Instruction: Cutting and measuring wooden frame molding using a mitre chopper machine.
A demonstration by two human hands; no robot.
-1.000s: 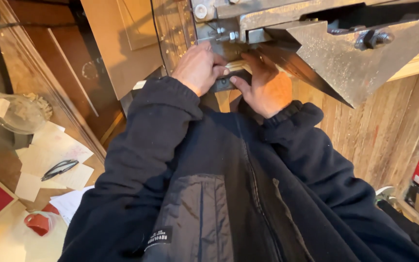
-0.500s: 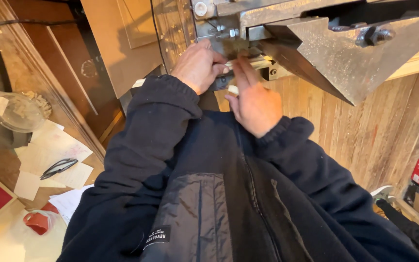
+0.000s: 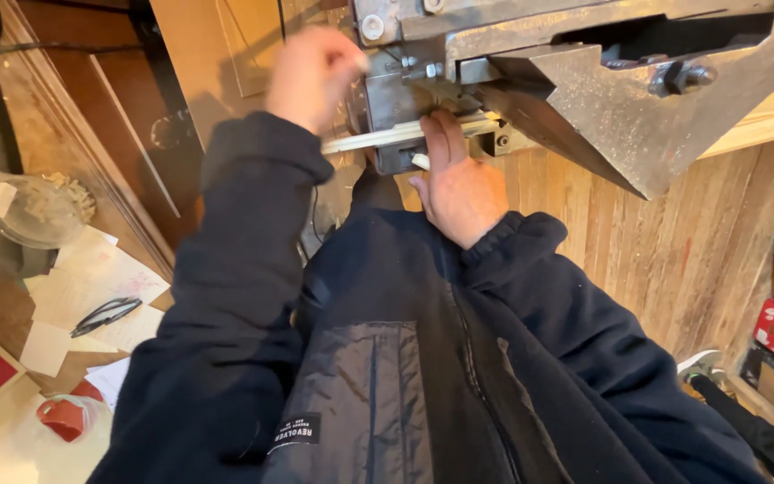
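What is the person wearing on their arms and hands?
Both arms wear long dark navy fleece sleeves with gathered cuffs. The left hand and right hand are bare, with no gloves or rings showing. A small dark label with pale print sits on the jacket's front.

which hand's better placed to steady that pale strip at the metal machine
Right. The right hand already lies with fingers on the pale strip at the metal machine; the left hand is raised, blurred, off it.

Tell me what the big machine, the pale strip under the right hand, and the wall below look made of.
Machine: bare metal, probably steel, grey with brown staining, bolt heads showing. Pale strip: light and flat, possibly wood or light metal; too blurred to tell. The right hand has its fingers on it; the left hand is blurred. Wall: unpainted wooden planks, grain and seams visible.
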